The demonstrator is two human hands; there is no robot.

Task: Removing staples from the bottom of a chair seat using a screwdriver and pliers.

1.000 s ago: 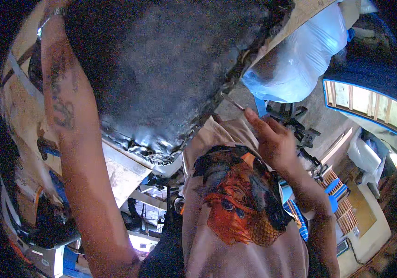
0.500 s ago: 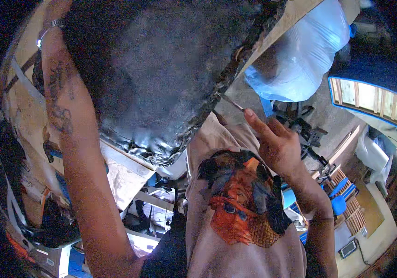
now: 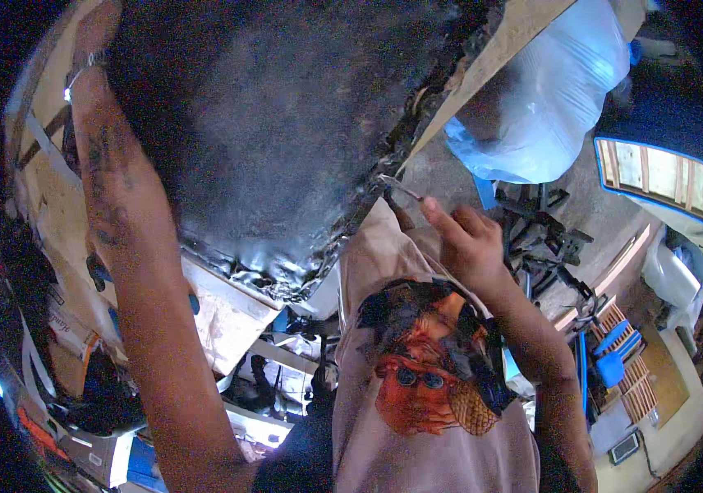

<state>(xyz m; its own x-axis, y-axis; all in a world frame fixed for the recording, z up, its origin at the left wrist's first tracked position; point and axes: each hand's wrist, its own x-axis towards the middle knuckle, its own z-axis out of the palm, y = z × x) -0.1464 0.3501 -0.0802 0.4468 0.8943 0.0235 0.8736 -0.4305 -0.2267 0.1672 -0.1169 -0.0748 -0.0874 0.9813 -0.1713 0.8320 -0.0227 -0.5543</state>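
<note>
Right hand [image 3: 470,242] has dropped slightly and come nearer the torso over the last second; the thin metal tool [image 3: 401,188] it holds now has its tip at the lower right edge of the black sheet [image 3: 286,140]. Tool is a slim, pale metal rod, pinched between thumb and forefinger, the other fingers curled loosely behind. Tip touches or nearly touches the crumpled, glossy rim of the sheet; cannot tell which.

Black sheet: large, dark, matte in the middle, wrinkled and shiny along its lower border, filling the upper centre of the view. A wooden batten [image 3: 499,57] runs along its right edge.

Left hand is out of frame or lost in the dark at upper left; only the left forearm [image 3: 134,246], with a bracelet [image 3: 89,62] at the wrist, shows, reaching up along the sheet's left side. Grip cannot be told.

Beige shirt [image 3: 425,411] with an orange print lies below. Pale blue plastic bag [image 3: 549,99] hangs at upper right.
</note>
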